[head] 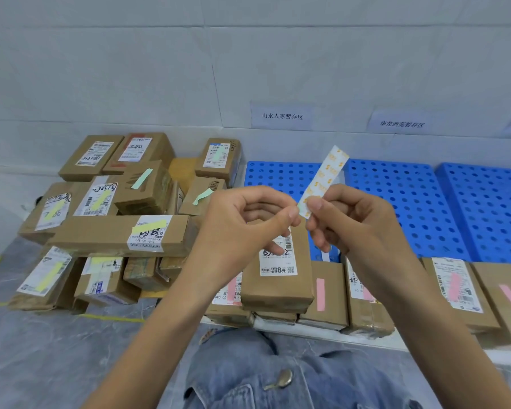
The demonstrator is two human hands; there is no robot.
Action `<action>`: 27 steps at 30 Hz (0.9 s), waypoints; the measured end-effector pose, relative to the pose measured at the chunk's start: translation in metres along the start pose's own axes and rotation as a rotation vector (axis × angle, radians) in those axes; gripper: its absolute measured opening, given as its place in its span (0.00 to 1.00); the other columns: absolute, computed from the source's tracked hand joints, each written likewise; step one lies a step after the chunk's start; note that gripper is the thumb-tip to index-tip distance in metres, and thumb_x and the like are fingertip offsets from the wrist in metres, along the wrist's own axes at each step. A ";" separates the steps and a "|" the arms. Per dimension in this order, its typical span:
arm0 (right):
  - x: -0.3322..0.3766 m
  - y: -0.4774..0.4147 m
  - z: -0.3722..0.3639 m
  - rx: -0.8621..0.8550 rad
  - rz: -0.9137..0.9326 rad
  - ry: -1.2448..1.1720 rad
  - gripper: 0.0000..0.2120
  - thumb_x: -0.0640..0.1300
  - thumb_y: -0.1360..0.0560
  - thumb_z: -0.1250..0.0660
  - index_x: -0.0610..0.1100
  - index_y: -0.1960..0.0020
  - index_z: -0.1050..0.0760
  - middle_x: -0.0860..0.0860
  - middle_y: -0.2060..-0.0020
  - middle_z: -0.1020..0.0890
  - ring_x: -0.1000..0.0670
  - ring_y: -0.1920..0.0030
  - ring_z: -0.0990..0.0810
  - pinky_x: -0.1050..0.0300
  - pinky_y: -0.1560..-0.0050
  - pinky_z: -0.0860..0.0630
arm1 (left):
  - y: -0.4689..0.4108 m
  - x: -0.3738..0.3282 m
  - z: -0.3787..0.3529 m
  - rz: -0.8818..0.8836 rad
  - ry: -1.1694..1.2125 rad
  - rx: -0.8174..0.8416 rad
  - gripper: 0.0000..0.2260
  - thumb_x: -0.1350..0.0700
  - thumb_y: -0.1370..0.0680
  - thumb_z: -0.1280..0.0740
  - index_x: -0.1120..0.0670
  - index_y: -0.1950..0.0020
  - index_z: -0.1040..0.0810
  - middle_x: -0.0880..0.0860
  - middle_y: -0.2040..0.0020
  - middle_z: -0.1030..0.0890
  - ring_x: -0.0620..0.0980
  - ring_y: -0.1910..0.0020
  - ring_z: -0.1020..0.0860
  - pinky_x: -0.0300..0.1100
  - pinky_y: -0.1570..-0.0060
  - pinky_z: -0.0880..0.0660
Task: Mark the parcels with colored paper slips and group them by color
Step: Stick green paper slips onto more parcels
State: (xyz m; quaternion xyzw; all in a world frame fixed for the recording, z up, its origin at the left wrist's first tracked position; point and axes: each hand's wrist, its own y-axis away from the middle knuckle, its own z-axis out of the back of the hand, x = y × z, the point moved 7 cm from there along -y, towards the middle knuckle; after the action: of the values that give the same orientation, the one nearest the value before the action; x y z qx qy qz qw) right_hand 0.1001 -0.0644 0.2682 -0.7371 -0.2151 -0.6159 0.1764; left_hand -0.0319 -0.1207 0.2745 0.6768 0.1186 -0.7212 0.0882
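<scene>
Both hands are raised in front of the person and meet at the lower end of one paper strip [326, 175]. The strip is white with orange print and stands up toward the far right. The left hand [242, 228] and the right hand [354, 228] each pinch this end between thumb and forefinger, and the other fingers [319, 243] are curled in. The two thumbs almost touch, so I judge that the person is separating a slip from its backing. The colour of the slip itself I cannot tell.

Just under the hands lies a brown parcel [278, 278] on top of the near row. No slip shows on it, so it is probably the next one to mark.

The grouping is already readable. In the near row I count five pink slips [320, 293]. In the left pile [118, 231] I count five yellow slips [149, 227], mostly on its near side, and at least two green slips [142, 178] on its far side; a third is too faint to be sure. Three blue pallets [396, 196] lie at the far right, under two wall signs [282, 116], probably the places for the groups.
</scene>
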 end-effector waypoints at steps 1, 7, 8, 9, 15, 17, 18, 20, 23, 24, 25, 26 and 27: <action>0.001 0.000 -0.001 -0.007 0.010 0.020 0.06 0.37 0.25 0.33 0.35 0.59 0.25 0.44 0.71 0.22 0.52 0.75 0.26 0.63 0.72 0.28 | 0.000 0.000 0.000 -0.010 -0.020 -0.007 0.05 0.66 0.27 0.29 0.57 0.60 0.18 0.52 0.66 0.17 0.46 0.68 0.21 0.37 0.73 0.24; 0.011 0.010 0.001 -0.300 0.339 0.397 0.14 0.39 0.29 0.27 0.47 0.54 0.32 0.49 0.67 0.22 0.49 0.70 0.25 0.58 0.68 0.26 | -0.002 0.008 0.006 -0.033 -0.064 -0.118 0.05 0.68 0.28 0.30 0.59 0.61 0.18 0.58 0.67 0.19 0.48 0.69 0.23 0.37 0.74 0.24; 0.013 0.013 0.000 -0.343 0.414 0.504 0.13 0.40 0.29 0.27 0.48 0.54 0.32 0.51 0.67 0.24 0.49 0.69 0.26 0.59 0.67 0.27 | -0.002 0.010 0.007 -0.035 -0.068 -0.136 0.05 0.68 0.28 0.30 0.59 0.61 0.19 0.58 0.67 0.19 0.49 0.69 0.23 0.37 0.75 0.24; 0.015 0.017 -0.003 -0.372 0.481 0.618 0.12 0.42 0.28 0.27 0.48 0.54 0.30 0.53 0.66 0.25 0.49 0.68 0.27 0.60 0.67 0.29 | -0.003 0.012 0.008 -0.039 -0.074 -0.153 0.05 0.67 0.28 0.30 0.59 0.62 0.19 0.58 0.67 0.19 0.49 0.69 0.23 0.37 0.75 0.25; -0.005 0.007 -0.011 -0.234 0.389 0.639 0.08 0.41 0.28 0.28 0.52 0.59 0.26 0.56 0.64 0.24 0.52 0.66 0.28 0.67 0.65 0.31 | 0.001 0.015 0.009 -0.098 -0.185 -0.170 0.06 0.66 0.28 0.30 0.57 0.63 0.19 0.46 0.71 0.21 0.42 0.71 0.25 0.40 0.75 0.25; -0.011 0.003 -0.012 -0.166 0.284 0.519 0.08 0.38 0.27 0.29 0.49 0.60 0.25 0.53 0.66 0.23 0.54 0.67 0.29 0.67 0.66 0.32 | 0.002 0.013 0.008 -0.131 -0.242 -0.178 0.06 0.65 0.29 0.29 0.56 0.63 0.20 0.44 0.71 0.21 0.42 0.70 0.24 0.44 0.71 0.22; -0.014 0.001 -0.012 -0.129 0.240 0.473 0.08 0.37 0.27 0.30 0.48 0.61 0.24 0.53 0.67 0.24 0.55 0.67 0.29 0.67 0.66 0.31 | 0.002 0.012 0.007 -0.143 -0.253 -0.181 0.06 0.65 0.29 0.29 0.55 0.64 0.20 0.43 0.71 0.21 0.41 0.69 0.25 0.45 0.70 0.22; -0.019 -0.003 -0.011 -0.056 0.160 0.379 0.06 0.37 0.26 0.31 0.45 0.61 0.23 0.53 0.68 0.24 0.55 0.67 0.29 0.64 0.65 0.29 | 0.001 0.014 0.007 -0.161 -0.261 -0.191 0.06 0.66 0.30 0.30 0.57 0.65 0.21 0.44 0.71 0.22 0.41 0.70 0.25 0.40 0.70 0.24; -0.027 -0.007 -0.003 -0.006 0.050 0.220 0.04 0.37 0.25 0.33 0.40 0.59 0.23 0.48 0.68 0.25 0.50 0.68 0.28 0.61 0.63 0.28 | -0.004 0.022 0.013 -0.126 -0.253 -0.227 0.06 0.66 0.31 0.30 0.57 0.65 0.23 0.46 0.71 0.23 0.43 0.70 0.26 0.34 0.69 0.28; -0.030 -0.008 0.001 0.000 0.020 0.183 0.04 0.37 0.24 0.34 0.39 0.58 0.24 0.48 0.68 0.25 0.50 0.68 0.28 0.61 0.63 0.27 | -0.007 0.027 0.016 -0.100 -0.247 -0.235 0.07 0.65 0.30 0.31 0.56 0.65 0.24 0.45 0.71 0.23 0.43 0.70 0.26 0.34 0.70 0.28; -0.034 -0.009 0.005 0.003 -0.010 0.157 0.04 0.37 0.24 0.34 0.38 0.58 0.24 0.48 0.68 0.25 0.51 0.67 0.27 0.62 0.63 0.27 | -0.010 0.033 0.019 -0.069 -0.247 -0.236 0.07 0.65 0.30 0.31 0.55 0.65 0.24 0.44 0.71 0.24 0.44 0.70 0.26 0.35 0.71 0.28; -0.040 -0.011 0.011 0.005 -0.047 0.138 0.05 0.37 0.24 0.35 0.38 0.58 0.24 0.48 0.67 0.25 0.51 0.66 0.27 0.63 0.63 0.26 | -0.014 0.041 0.023 -0.032 -0.257 -0.231 0.07 0.64 0.29 0.31 0.54 0.65 0.24 0.45 0.71 0.23 0.44 0.70 0.26 0.35 0.71 0.28; -0.047 -0.014 0.018 0.003 -0.089 0.125 0.05 0.36 0.24 0.35 0.38 0.58 0.24 0.48 0.67 0.24 0.52 0.66 0.26 0.63 0.63 0.26 | -0.018 0.049 0.026 0.006 -0.270 -0.222 0.08 0.64 0.29 0.31 0.54 0.65 0.24 0.46 0.70 0.23 0.45 0.70 0.26 0.36 0.70 0.27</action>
State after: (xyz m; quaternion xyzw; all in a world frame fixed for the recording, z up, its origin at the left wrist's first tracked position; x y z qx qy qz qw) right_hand 0.1006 -0.0482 0.2182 -0.6866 -0.2371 -0.6676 0.1632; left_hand -0.0656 -0.1095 0.2276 0.5601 0.1824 -0.7879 0.1796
